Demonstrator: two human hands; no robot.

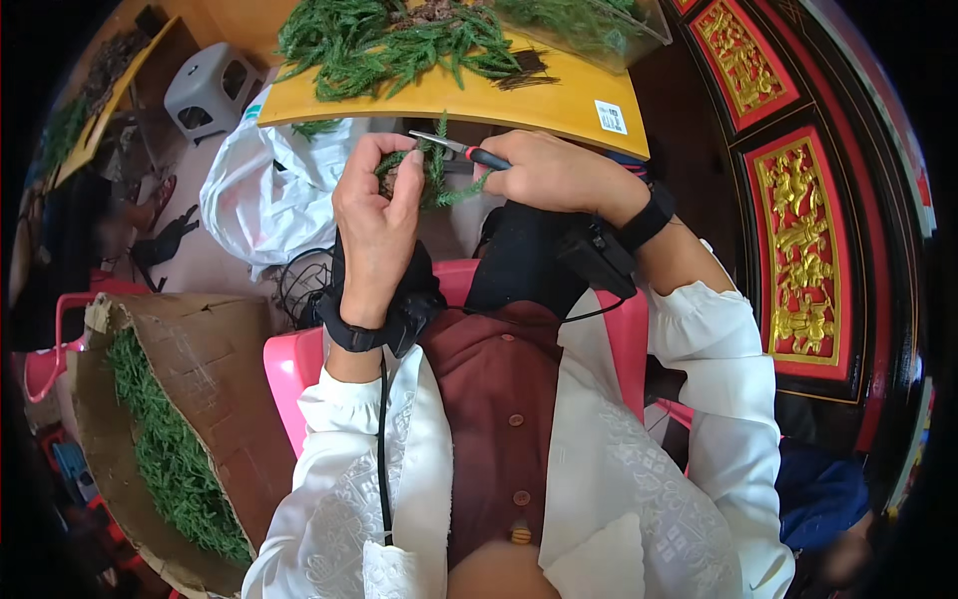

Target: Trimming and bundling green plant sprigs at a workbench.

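Observation:
My left hand (374, 215) pinches a green artificial pine sprig (437, 175) between thumb and fingers, just off the table's near edge. Part of the sprig curls inside the grip, with something brownish beside it that I cannot make out. In my right hand (564, 175) are pliers (487, 158) with a slim silver nose and red-and-dark handles. Their tip points left and crosses the sprig close to my left fingertips; whether the jaws touch it is unclear. Both hands are above my lap, and each wrist wears a black strap.
A yellow table (574, 108) carries piled pine sprigs (334, 50), thin dark wires (529, 72) and a clear bin (649, 38). At left are a white bag (264, 195), a grey stool (212, 88) and a cardboard box (215, 349) of greenery. Carved panels (798, 245) flank the right.

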